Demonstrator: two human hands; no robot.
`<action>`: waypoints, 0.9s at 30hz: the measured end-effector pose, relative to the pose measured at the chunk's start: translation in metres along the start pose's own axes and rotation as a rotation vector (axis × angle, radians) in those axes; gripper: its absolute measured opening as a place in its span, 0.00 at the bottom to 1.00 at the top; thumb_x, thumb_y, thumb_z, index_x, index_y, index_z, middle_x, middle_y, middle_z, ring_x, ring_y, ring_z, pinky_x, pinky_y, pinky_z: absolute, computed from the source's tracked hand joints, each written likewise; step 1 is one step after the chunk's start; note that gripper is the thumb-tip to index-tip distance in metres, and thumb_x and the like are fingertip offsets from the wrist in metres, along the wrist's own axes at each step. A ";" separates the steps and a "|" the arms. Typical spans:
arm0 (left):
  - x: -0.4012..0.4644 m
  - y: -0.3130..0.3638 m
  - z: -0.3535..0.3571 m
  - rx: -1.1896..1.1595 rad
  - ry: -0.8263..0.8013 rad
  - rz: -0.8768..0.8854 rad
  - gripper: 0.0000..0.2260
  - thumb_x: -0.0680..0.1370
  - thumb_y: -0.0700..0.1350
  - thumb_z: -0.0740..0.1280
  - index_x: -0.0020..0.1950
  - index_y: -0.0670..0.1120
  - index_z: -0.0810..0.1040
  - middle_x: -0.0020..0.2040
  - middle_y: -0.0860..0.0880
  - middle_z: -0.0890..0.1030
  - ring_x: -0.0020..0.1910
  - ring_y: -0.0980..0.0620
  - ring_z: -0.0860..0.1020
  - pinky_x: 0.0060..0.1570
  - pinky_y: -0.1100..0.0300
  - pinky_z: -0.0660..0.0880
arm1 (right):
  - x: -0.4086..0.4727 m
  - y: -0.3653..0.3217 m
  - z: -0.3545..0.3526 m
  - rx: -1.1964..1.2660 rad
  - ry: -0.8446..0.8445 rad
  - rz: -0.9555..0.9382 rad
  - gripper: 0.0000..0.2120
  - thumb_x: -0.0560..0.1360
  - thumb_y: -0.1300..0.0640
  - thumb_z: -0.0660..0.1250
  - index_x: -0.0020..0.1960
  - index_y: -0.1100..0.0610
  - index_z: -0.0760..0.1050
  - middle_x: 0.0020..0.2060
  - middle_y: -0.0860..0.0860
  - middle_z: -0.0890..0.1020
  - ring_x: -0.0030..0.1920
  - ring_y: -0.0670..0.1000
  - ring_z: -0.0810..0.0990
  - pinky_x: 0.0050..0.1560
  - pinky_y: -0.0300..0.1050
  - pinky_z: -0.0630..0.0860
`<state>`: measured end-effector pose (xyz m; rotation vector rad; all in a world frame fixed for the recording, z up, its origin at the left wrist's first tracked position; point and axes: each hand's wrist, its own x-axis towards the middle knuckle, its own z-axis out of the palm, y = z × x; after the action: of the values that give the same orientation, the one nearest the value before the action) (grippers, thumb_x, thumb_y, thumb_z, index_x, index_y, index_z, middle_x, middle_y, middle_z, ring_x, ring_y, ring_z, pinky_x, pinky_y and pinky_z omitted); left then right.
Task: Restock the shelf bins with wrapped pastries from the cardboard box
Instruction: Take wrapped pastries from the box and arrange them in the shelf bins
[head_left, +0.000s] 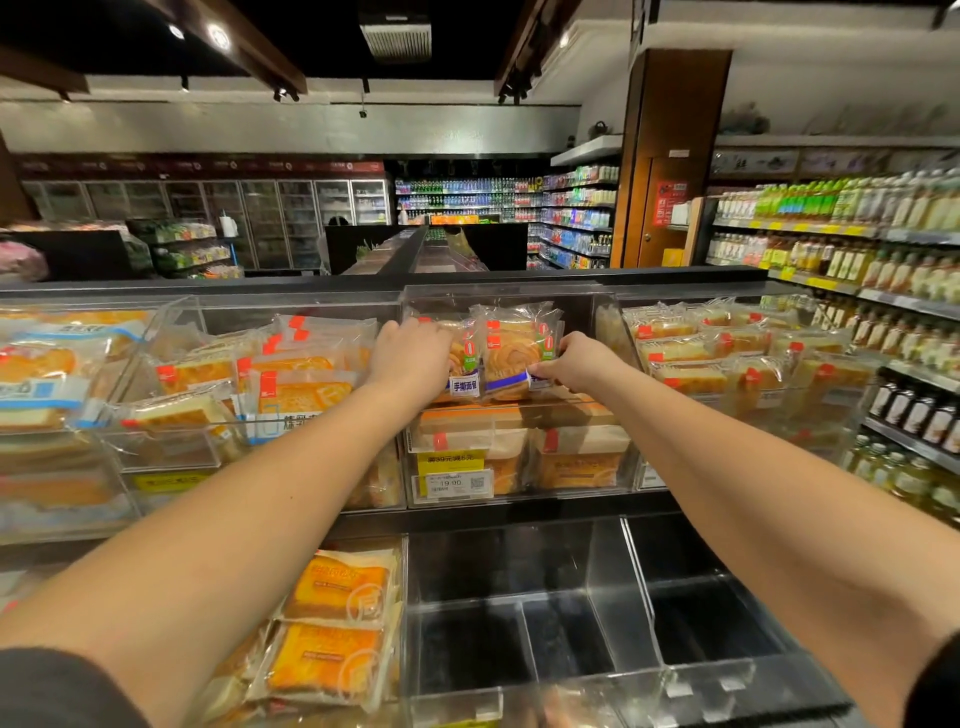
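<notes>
We reach both arms into the clear top-tier bin (602, 312) in the middle of the shelf, where we count two wrapped swirl pastries (519, 348) standing upright side by side, with what may be a third behind our left hand (410, 358). That hand lies over the left pack with its fingers curled down across the wrapper's top, so it seems to grip the pack, though the fingertips are hidden from us. Our right hand (576, 364) pinches the lower right corner of the right pack by its blue label strip. To the left, a second clear bin (171, 312) holds five or so flat wrapped slices (296, 389); the overlap makes an exact count impossible. To the right, a third bin holds rows of sliced cakes (691, 353), at least eight, blurred toward the edge. Below the middle bin we see two brown-wrapped loaves (576, 457) behind a yellow price tag (452, 470) reading 19.90. On the bottom tier, two orange packs (332, 623) lie stacked at the left, beside three clear compartments (571, 623). The cardboard box does not show in this view, and our forearms cover part of the shelf front. Bottled drinks (852, 202) line the right-hand aisle, too many and too blurred to count.
</notes>
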<state>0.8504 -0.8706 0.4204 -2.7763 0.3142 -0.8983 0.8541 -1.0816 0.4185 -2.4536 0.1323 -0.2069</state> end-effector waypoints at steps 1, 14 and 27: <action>-0.001 0.000 -0.001 -0.015 -0.006 -0.007 0.12 0.82 0.51 0.61 0.59 0.48 0.79 0.56 0.48 0.80 0.59 0.47 0.75 0.57 0.50 0.70 | -0.002 -0.001 -0.001 -0.018 0.009 0.010 0.33 0.76 0.46 0.71 0.74 0.60 0.64 0.64 0.57 0.77 0.61 0.57 0.77 0.49 0.45 0.72; -0.034 -0.015 -0.021 -0.304 -0.108 0.031 0.16 0.81 0.51 0.57 0.57 0.46 0.81 0.55 0.46 0.78 0.56 0.45 0.75 0.59 0.48 0.72 | -0.041 -0.017 -0.012 -0.083 0.062 0.108 0.27 0.79 0.49 0.68 0.70 0.65 0.69 0.58 0.59 0.80 0.58 0.57 0.79 0.50 0.46 0.75; -0.123 -0.054 -0.035 -0.809 -0.194 -0.030 0.10 0.80 0.49 0.64 0.57 0.47 0.81 0.54 0.50 0.80 0.52 0.52 0.76 0.50 0.57 0.73 | -0.154 -0.049 0.037 0.045 0.137 -0.049 0.23 0.79 0.50 0.65 0.72 0.56 0.68 0.58 0.51 0.78 0.44 0.46 0.77 0.37 0.38 0.72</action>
<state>0.7393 -0.7912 0.3940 -3.5676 0.7411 -0.5731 0.7116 -0.9979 0.4034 -2.3986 0.1257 -0.3954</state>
